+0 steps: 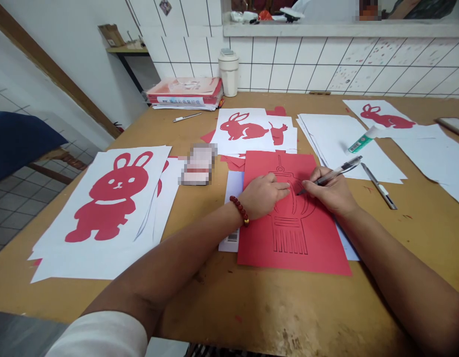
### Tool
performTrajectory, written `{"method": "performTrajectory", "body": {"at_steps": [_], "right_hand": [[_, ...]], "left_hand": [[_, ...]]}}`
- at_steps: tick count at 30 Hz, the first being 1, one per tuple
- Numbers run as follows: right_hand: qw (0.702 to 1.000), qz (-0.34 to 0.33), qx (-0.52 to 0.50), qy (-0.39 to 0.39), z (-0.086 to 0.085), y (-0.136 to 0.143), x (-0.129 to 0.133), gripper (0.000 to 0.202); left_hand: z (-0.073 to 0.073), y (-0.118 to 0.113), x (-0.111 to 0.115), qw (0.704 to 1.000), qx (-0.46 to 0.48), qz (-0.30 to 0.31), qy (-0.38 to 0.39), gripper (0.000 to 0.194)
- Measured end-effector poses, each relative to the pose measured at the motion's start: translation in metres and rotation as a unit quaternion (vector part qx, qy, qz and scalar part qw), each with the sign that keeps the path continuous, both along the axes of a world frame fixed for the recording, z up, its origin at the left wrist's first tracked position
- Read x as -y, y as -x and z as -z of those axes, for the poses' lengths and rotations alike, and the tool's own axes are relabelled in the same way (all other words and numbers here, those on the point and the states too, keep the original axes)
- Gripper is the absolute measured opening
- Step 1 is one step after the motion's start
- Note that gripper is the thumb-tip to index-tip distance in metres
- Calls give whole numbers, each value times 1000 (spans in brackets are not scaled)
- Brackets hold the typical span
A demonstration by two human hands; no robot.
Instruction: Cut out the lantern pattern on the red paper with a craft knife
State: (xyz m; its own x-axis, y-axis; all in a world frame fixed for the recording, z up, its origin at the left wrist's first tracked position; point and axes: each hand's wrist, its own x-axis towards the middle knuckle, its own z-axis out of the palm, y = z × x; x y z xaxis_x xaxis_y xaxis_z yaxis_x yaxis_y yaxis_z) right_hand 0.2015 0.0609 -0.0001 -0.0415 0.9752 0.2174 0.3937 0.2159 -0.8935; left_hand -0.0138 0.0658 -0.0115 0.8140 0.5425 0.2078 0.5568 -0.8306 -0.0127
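A sheet of red paper [252, 248] lies in front of me, with a tasselled lantern [289, 233] outlined on it in dark lines. My left hand [264, 196] rests on the sheet's left half, fingers stretched over the lantern's body; a dark red bead bracelet [239, 209] circles that wrist. In my right hand [331, 191] a pen [337, 171] is pinched, its tip at the lantern's right-middle part. Whether the tip presses on the paper is hard to tell. Under the red sheet, a pale booklet or paper [229, 198] with a barcode sticks out.
White sheets with a red rabbit [110, 203] lie at left, more rabbit sheets [244, 131] behind. To the right are white papers [333, 134], a glue stick [363, 140] and a second pen [378, 186]. A paper pack [185, 91] and white cup [228, 74] stand by the wall.
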Motion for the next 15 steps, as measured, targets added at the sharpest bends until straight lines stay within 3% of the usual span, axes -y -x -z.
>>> {"method": "performTrajectory", "body": {"at_steps": [15], "right_hand": [[1000,-3,1,2,2,-2,-1,29]], "left_hand": [[1,0,0,1000,-5,2,1,43]]}}
